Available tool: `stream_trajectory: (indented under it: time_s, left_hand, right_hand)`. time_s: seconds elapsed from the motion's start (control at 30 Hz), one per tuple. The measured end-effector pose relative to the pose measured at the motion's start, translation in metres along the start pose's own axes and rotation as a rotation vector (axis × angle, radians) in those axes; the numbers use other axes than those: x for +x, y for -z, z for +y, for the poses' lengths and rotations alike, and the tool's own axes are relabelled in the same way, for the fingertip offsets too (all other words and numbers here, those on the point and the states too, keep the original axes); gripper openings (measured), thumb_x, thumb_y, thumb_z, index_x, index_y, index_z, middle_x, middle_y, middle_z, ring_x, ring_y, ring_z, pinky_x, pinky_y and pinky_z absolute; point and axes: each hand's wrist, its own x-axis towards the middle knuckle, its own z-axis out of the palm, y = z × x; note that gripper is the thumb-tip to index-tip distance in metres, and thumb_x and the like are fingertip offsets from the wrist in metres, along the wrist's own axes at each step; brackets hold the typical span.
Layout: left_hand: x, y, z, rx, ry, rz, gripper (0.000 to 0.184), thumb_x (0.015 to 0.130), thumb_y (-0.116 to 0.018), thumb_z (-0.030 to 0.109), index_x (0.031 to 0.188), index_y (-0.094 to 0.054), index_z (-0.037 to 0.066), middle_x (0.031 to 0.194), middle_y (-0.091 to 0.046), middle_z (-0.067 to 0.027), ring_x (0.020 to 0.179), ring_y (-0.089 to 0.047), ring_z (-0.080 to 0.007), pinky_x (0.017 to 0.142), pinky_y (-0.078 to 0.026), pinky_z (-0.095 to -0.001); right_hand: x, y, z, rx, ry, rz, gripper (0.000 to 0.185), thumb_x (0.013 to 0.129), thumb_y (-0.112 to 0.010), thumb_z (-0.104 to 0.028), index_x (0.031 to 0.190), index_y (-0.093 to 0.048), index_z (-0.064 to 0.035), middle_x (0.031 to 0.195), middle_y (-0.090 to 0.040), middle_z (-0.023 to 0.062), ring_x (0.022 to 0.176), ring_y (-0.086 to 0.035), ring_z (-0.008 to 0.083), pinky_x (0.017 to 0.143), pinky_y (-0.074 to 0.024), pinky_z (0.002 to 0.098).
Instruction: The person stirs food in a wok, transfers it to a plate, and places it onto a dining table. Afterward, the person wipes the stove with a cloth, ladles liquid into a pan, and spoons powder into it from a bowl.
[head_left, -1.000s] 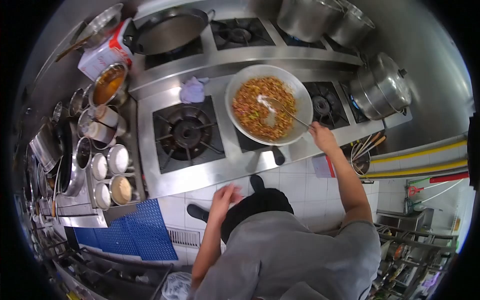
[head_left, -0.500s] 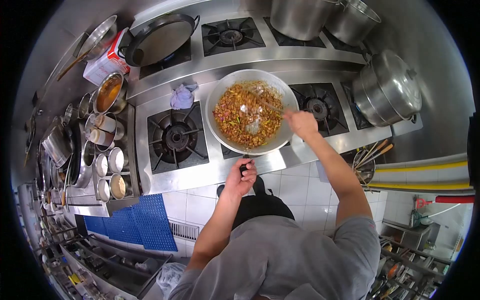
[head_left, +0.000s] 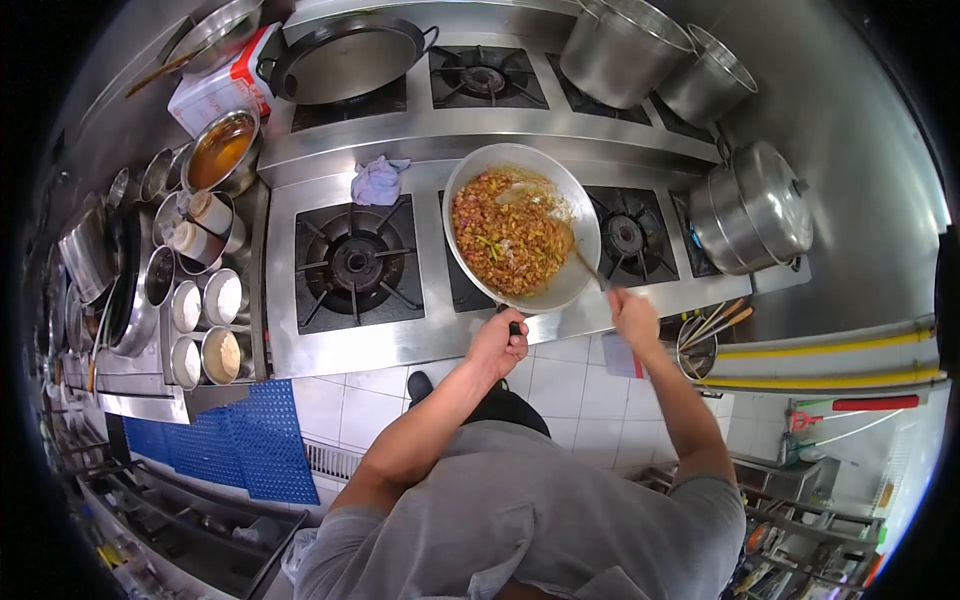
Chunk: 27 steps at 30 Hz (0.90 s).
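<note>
A large silver frying pan (head_left: 583, 205) sits at the front of the stove, tilted a little. Chopped, browned food (head_left: 505, 235) with reddish and green bits fills much of it, and some pan bottom shows through near the far side. My left hand (head_left: 498, 343) is closed around the pan's dark handle (head_left: 515, 322), below the near rim. In my right hand (head_left: 634, 318), slightly blurred at the pan's right, is the handle of a long cooking spoon (head_left: 588, 265). Its head rests among the food at the right side, partly covered, so its exact shape is unclear.
Burners flank the pan, with a crumpled cloth (head_left: 378, 182) behind the left burner (head_left: 357, 261). A lidded steamer pot (head_left: 755, 210) stands right. Behind are a wide black pan (head_left: 350, 65) and tall stockpots (head_left: 625, 50). Sauce and powder containers (head_left: 222, 297) line the left.
My right hand has drawn back toward me and to the right, bringing the spoon to the food's right side. The pan has tilted and the food has shifted; the whole view has moved slightly.
</note>
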Motion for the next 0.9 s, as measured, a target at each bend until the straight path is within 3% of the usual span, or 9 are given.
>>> stream_trajectory:
  time_s: [0.07,0.27,0.37,0.43,0.53,0.63,0.77,0.83,0.9]
  left_hand:
    - [-0.001,0.004,0.002,0.019,0.016,-0.014,0.009,0.083,-0.054,0.006,0.077,-0.048,0.004,0.068,-0.048,-0.0044,0.048,-0.036,-0.0073,0.038,-0.026,-0.0195]
    - [-0.013,0.022,0.02,0.185,0.139,-0.052,0.014,0.083,-0.053,0.008,0.072,-0.046,0.005,0.063,-0.042,-0.0031,0.044,-0.034,-0.0084,0.038,-0.027,-0.0208]
    - [0.003,0.019,0.044,0.094,0.24,-0.046,0.014,0.082,-0.055,0.008,0.07,-0.047,0.006,0.057,-0.04,-0.001,0.042,-0.035,-0.0087,0.038,-0.031,-0.0206]
    - [0.054,0.029,0.071,-0.094,0.384,-0.164,0.014,0.081,-0.056,0.008,0.071,-0.048,0.005,0.058,-0.042,-0.0006,0.042,-0.035,-0.0083,0.038,-0.031,-0.0216]
    - [0.045,0.037,0.038,0.047,0.252,-0.203,0.013,0.081,-0.056,0.008,0.071,-0.048,0.006,0.058,-0.043,-0.0007,0.043,-0.034,-0.0074,0.038,-0.03,-0.0213]
    - [0.035,0.036,0.039,0.033,0.269,-0.184,0.012,0.081,-0.055,0.007,0.072,-0.048,0.005,0.062,-0.043,-0.0013,0.045,-0.035,-0.006,0.038,-0.025,-0.0207]
    - [0.037,0.033,0.028,0.034,0.123,-0.196,0.016,0.083,-0.055,0.008,0.069,-0.048,0.005,0.056,-0.039,0.0003,0.044,-0.035,-0.0062,0.036,-0.026,-0.0202]
    - [0.028,0.029,0.017,0.049,0.163,-0.145,0.016,0.083,-0.055,0.009,0.068,-0.048,0.005,0.057,-0.04,0.0003,0.044,-0.035,-0.0062,0.036,-0.026,-0.02]
    - [0.021,0.026,0.012,0.005,0.139,-0.114,0.016,0.083,-0.055,0.009,0.069,-0.048,0.005,0.058,-0.041,0.0002,0.044,-0.035,-0.0061,0.036,-0.026,-0.0196]
  right_hand:
    - [-0.035,-0.014,-0.031,0.246,-0.136,-0.117,0.028,0.096,-0.059,-0.038,0.104,-0.073,-0.0149,0.083,-0.07,0.0191,0.077,-0.069,0.0403,0.07,-0.0539,0.0487]
    - [-0.019,-0.02,-0.128,0.526,-0.217,-0.148,0.028,0.094,-0.063,-0.037,0.102,-0.075,-0.0134,0.086,-0.07,0.0222,0.078,-0.069,0.0402,0.071,-0.0542,0.0461]
    - [-0.024,0.023,-0.144,0.244,-0.159,0.015,0.029,0.094,-0.06,-0.038,0.1,-0.071,-0.0119,0.081,-0.069,0.0215,0.079,-0.067,0.0434,0.07,-0.0537,0.0516]
    - [-0.025,0.045,-0.146,-0.072,-0.016,0.058,0.025,0.095,-0.059,-0.037,0.1,-0.066,-0.0139,0.074,-0.067,0.017,0.073,-0.068,0.0384,0.061,-0.0535,0.0501]
    - [-0.025,0.063,-0.136,-0.209,0.061,0.142,0.022,0.096,-0.057,-0.037,0.1,-0.06,-0.0153,0.072,-0.064,0.0123,0.067,-0.068,0.0332,0.053,-0.0521,0.0471]
    - [-0.007,0.055,-0.101,-0.31,0.062,0.245,0.022,0.096,-0.056,-0.037,0.102,-0.058,-0.0158,0.075,-0.064,0.0115,0.065,-0.068,0.0324,0.052,-0.0528,0.0448]
    - [0.026,0.027,-0.051,-0.412,-0.059,0.16,0.021,0.1,-0.051,-0.035,0.098,-0.056,-0.0147,0.078,-0.065,0.0128,0.069,-0.069,0.0333,0.056,-0.0557,0.0447]
    - [0.018,0.021,-0.046,-0.361,-0.118,0.107,0.027,0.099,-0.052,-0.037,0.099,-0.06,-0.0116,0.08,-0.067,0.0172,0.073,-0.069,0.0376,0.062,-0.056,0.0489]
    - [-0.002,0.01,-0.046,-0.136,-0.195,-0.104,0.032,0.098,-0.054,-0.037,0.098,-0.066,-0.0071,0.082,-0.069,0.0214,0.079,-0.068,0.0432,0.069,-0.0547,0.0539]
